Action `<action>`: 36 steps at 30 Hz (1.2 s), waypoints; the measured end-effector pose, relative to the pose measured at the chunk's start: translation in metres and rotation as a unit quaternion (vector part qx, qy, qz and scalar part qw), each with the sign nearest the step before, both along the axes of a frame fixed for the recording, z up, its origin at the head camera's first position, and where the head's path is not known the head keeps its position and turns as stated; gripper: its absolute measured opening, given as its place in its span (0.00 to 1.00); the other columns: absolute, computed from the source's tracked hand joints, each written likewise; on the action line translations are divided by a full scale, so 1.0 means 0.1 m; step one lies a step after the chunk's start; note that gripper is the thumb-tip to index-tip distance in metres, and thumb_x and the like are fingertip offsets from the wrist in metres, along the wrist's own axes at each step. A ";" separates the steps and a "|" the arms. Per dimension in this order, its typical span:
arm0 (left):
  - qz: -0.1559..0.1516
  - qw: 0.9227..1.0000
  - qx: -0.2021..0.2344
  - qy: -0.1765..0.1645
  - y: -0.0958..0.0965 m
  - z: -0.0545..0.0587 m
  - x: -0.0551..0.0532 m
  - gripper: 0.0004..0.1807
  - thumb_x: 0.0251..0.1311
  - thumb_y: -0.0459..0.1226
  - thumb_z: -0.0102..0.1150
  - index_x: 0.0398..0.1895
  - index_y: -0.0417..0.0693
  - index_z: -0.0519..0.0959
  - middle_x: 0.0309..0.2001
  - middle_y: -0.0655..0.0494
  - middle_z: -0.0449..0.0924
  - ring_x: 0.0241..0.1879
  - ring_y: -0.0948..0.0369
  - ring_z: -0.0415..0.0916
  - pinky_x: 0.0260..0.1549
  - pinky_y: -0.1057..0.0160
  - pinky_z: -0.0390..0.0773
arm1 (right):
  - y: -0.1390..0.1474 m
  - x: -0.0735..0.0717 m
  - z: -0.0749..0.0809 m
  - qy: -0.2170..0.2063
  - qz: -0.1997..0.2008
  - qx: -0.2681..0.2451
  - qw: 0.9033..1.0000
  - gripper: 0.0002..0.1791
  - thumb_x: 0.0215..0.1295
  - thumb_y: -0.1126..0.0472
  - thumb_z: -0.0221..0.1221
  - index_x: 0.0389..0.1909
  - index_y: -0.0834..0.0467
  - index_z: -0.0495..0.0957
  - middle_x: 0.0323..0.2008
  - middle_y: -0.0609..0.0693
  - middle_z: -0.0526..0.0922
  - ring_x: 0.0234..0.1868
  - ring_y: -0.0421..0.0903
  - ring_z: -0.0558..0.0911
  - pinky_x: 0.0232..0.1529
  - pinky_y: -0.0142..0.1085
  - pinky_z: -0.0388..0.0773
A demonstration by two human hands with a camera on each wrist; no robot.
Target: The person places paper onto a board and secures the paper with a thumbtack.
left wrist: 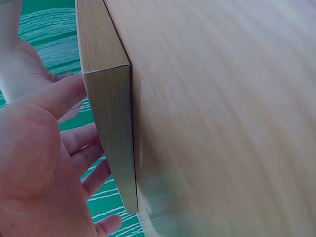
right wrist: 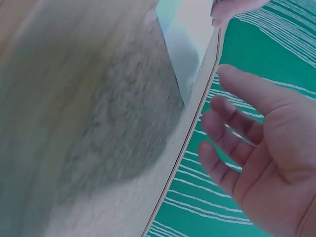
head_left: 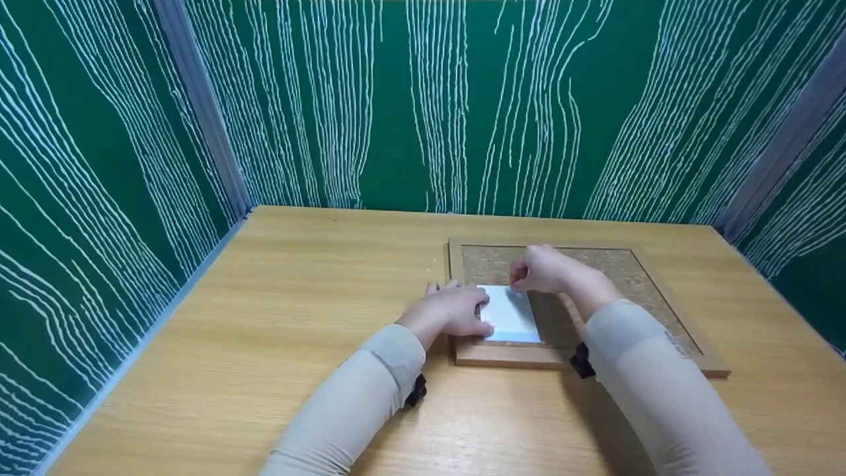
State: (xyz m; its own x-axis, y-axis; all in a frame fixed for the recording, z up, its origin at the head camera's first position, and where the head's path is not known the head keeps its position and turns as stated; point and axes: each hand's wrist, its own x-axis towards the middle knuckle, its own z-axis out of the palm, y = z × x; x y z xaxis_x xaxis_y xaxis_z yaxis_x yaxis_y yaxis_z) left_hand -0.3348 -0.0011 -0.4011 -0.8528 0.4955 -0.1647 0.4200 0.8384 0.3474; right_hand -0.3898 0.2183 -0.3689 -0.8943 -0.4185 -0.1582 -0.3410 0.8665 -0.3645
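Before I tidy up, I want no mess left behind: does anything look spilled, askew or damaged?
Just a few tiny pale specks on the table, left of the corkboard; they might be stray crumbs, but are too small to identify. Nothing else stands out.

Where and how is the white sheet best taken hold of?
Probably pinch the near right corner of the white sheet, coming low from the right: it lies flat on the cork board, so only an edge offers purchase, and the left hand rests along its left edge.
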 end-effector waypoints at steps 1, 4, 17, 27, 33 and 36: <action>0.001 1.000 0.001 -0.001 0.00 0.00 0.00 0.37 0.63 0.60 0.61 0.74 0.61 0.70 0.75 0.61 0.64 0.79 0.49 0.46 0.73 0.38 0.37 | -0.02 -0.01 0.00 0.002 0.001 0.010 1.000 0.04 0.66 0.65 0.67 0.36 0.53 0.88 0.31 0.48 0.84 0.35 0.49 0.80 0.42 0.43 0.77; 0.002 1.000 -0.001 0.000 0.00 0.00 0.01 0.37 0.63 0.60 0.61 0.74 0.61 0.70 0.75 0.61 0.64 0.79 0.48 0.45 0.73 0.39 0.38 | -0.07 -0.02 -0.02 0.019 0.014 0.043 0.999 0.04 0.66 0.65 0.67 0.34 0.52 0.88 0.30 0.47 0.84 0.34 0.48 0.80 0.41 0.43 0.78; -0.001 1.000 -0.006 0.010 0.00 0.01 0.00 0.38 0.62 0.61 0.62 0.74 0.60 0.71 0.73 0.61 0.68 0.73 0.54 0.56 0.72 0.41 0.43 | -0.13 -0.02 -0.09 0.045 0.019 0.067 0.997 0.05 0.65 0.65 0.67 0.36 0.52 0.89 0.33 0.46 0.85 0.34 0.48 0.81 0.43 0.46 0.79; 0.000 1.000 0.000 -0.002 -0.01 0.03 0.01 0.37 0.63 0.60 0.62 0.74 0.61 0.71 0.75 0.61 0.64 0.78 0.52 0.47 0.73 0.40 0.38 | -0.10 -0.05 -0.12 0.026 0.014 0.029 0.999 0.05 0.69 0.63 0.65 0.40 0.54 0.90 0.34 0.48 0.86 0.36 0.47 0.82 0.46 0.47 0.80; 0.000 1.000 -0.004 0.000 -0.02 0.02 0.02 0.37 0.63 0.60 0.61 0.74 0.62 0.70 0.76 0.61 0.63 0.78 0.50 0.46 0.73 0.40 0.38 | -0.08 -0.07 -0.13 -0.002 -0.008 0.019 1.000 0.07 0.71 0.62 0.62 0.40 0.55 0.89 0.35 0.48 0.86 0.37 0.49 0.82 0.48 0.48 0.79; -0.005 1.000 -0.012 0.009 -0.02 0.03 0.02 0.37 0.63 0.60 0.61 0.74 0.61 0.71 0.74 0.62 0.65 0.75 0.54 0.53 0.72 0.41 0.42 | -0.08 -0.08 -0.13 -0.002 -0.007 0.025 1.000 0.08 0.73 0.62 0.60 0.40 0.56 0.88 0.34 0.49 0.85 0.36 0.49 0.81 0.46 0.47 0.78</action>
